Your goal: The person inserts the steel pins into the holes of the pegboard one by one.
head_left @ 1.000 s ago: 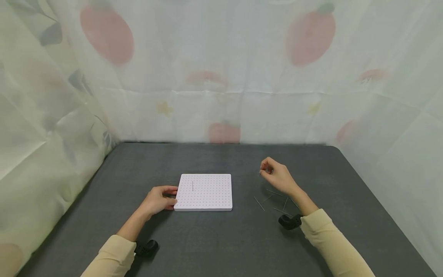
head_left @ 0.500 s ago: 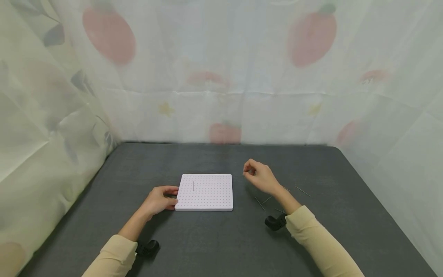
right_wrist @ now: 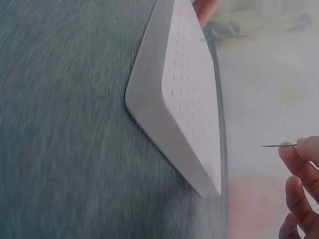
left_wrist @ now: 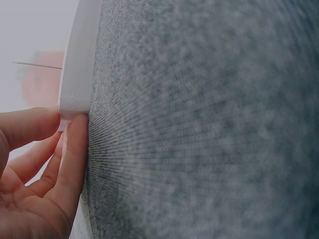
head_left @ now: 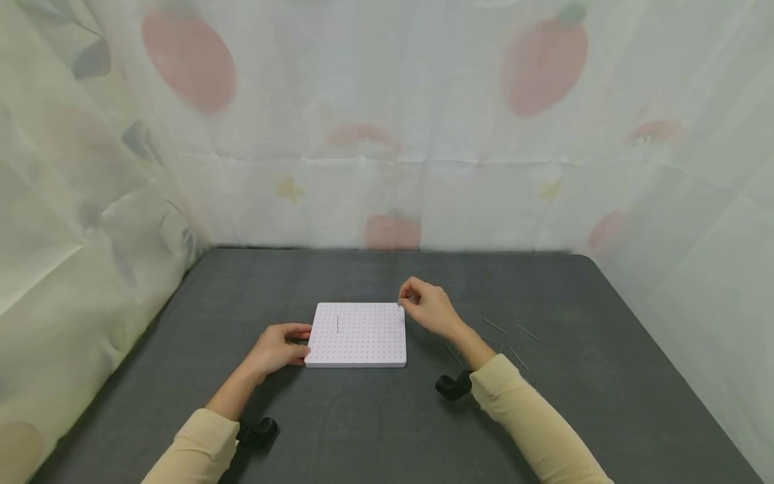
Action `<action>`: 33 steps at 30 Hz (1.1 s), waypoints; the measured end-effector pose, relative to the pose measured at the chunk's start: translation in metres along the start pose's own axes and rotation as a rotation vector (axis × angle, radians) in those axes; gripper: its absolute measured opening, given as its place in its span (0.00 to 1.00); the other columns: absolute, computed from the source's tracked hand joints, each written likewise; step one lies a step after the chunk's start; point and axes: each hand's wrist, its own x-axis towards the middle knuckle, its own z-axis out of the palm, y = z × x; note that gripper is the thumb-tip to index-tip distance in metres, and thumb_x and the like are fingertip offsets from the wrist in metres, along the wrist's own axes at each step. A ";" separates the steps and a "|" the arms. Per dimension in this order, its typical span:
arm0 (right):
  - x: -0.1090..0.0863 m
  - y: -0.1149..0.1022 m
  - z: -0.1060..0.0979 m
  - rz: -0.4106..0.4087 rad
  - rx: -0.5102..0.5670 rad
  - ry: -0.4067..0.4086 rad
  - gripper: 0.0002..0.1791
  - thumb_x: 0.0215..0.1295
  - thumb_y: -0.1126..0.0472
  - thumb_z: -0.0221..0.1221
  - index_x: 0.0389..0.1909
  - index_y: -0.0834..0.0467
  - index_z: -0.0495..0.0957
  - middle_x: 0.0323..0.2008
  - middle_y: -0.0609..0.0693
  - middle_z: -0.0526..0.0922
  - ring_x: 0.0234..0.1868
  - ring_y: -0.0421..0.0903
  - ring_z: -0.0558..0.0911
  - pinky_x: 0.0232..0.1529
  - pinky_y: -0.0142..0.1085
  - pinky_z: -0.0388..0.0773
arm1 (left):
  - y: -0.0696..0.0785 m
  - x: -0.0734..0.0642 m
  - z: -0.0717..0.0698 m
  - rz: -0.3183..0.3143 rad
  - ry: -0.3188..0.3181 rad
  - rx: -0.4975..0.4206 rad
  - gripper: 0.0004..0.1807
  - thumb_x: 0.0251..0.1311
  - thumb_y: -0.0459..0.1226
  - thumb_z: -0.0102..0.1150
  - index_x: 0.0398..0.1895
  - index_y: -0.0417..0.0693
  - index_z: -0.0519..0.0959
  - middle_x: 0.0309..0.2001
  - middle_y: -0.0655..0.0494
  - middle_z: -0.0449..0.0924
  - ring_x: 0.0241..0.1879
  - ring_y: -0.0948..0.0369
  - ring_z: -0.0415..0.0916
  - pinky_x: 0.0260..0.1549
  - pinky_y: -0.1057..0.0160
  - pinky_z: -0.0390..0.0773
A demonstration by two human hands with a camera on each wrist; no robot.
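Observation:
A white pegboard (head_left: 363,346) with rows of small holes lies flat on the table. One thin metal needle (head_left: 337,324) stands upright in its left part; the left wrist view shows that needle (left_wrist: 37,64) rising above the board's edge. My left hand (head_left: 275,348) holds the board's near left corner, thumb (left_wrist: 35,122) at the top edge and fingers against the side. Over the far right corner, my right hand (head_left: 431,306) pinches another needle (right_wrist: 278,145) between thumb and forefinger. Its tip points down, above the board's surface in the right wrist view.
Several loose needles (head_left: 529,333) lie scattered on the dark grey table (head_left: 375,423), right of the board and around the right forearm. A white curtain with fruit prints (head_left: 393,232) hangs behind the table, with more fabric (head_left: 91,269) along the left side.
My right hand has moved left from over the loose needles to the board's far right corner, keeping its pinch. The left hand and the board have stayed in place.

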 end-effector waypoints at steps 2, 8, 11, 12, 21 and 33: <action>0.003 -0.002 0.005 0.002 -0.001 -0.001 0.02 0.66 0.63 0.59 0.38 0.57 0.78 0.34 0.50 0.85 0.27 0.39 0.72 0.26 0.27 0.67 | 0.000 0.000 0.000 0.002 -0.004 -0.001 0.28 0.55 0.25 0.62 0.62 0.31 0.73 0.56 0.34 0.78 0.37 0.60 0.83 0.35 0.58 0.88; 0.010 -0.011 0.021 0.033 0.009 -0.001 0.02 0.66 0.62 0.60 0.38 0.56 0.79 0.35 0.50 0.86 0.29 0.39 0.73 0.28 0.27 0.67 | 0.001 0.000 0.000 0.007 -0.012 0.002 0.28 0.55 0.25 0.62 0.62 0.30 0.72 0.57 0.32 0.77 0.37 0.60 0.83 0.35 0.59 0.88; 0.012 -0.015 0.029 0.045 0.019 -0.001 0.04 0.66 0.60 0.60 0.38 0.56 0.79 0.34 0.48 0.86 0.30 0.39 0.74 0.30 0.27 0.68 | 0.002 0.000 0.000 0.006 -0.015 -0.002 0.28 0.55 0.25 0.63 0.62 0.30 0.72 0.57 0.32 0.77 0.37 0.60 0.83 0.35 0.59 0.88; 0.013 -0.017 0.031 0.048 0.023 0.001 0.04 0.66 0.60 0.61 0.37 0.56 0.79 0.34 0.48 0.86 0.30 0.39 0.74 0.31 0.27 0.68 | 0.003 -0.001 0.000 0.008 -0.018 0.002 0.28 0.56 0.25 0.63 0.62 0.30 0.72 0.57 0.32 0.77 0.38 0.60 0.83 0.35 0.59 0.88; 0.017 -0.028 0.053 0.049 0.001 -0.016 0.03 0.66 0.61 0.60 0.37 0.56 0.79 0.34 0.49 0.86 0.28 0.38 0.72 0.28 0.25 0.64 | 0.002 -0.001 0.000 -0.005 -0.006 0.007 0.28 0.56 0.25 0.62 0.62 0.31 0.73 0.57 0.33 0.77 0.38 0.60 0.83 0.35 0.59 0.88; 0.021 -0.039 0.071 0.032 -0.034 -0.025 0.02 0.65 0.61 0.61 0.37 0.54 0.79 0.34 0.47 0.87 0.28 0.37 0.72 0.28 0.24 0.63 | 0.003 -0.002 0.000 0.007 -0.004 0.020 0.28 0.56 0.26 0.63 0.62 0.31 0.72 0.56 0.34 0.77 0.37 0.60 0.83 0.35 0.59 0.88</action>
